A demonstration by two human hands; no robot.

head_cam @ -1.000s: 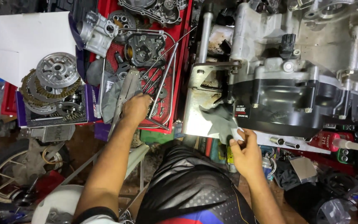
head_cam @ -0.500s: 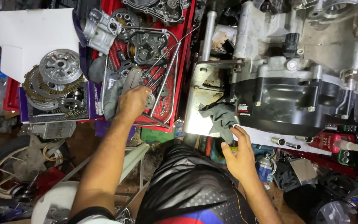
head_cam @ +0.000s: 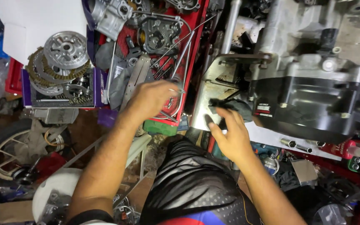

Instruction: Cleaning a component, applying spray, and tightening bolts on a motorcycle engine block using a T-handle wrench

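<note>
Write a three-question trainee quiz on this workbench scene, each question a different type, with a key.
1. True or false: the left hand is over the red tray of parts.
2. Multiple choice: the right hand touches
A. the white wheel
B. a dark rag on the metal plate
C. the clutch stack
3. Fill in: the round silver clutch hub lies to the ____ of the red tray.

Key
1. True
2. B: the fingers rest on the dark rag lying on the metal plate beside the engine.
3. Left
</note>
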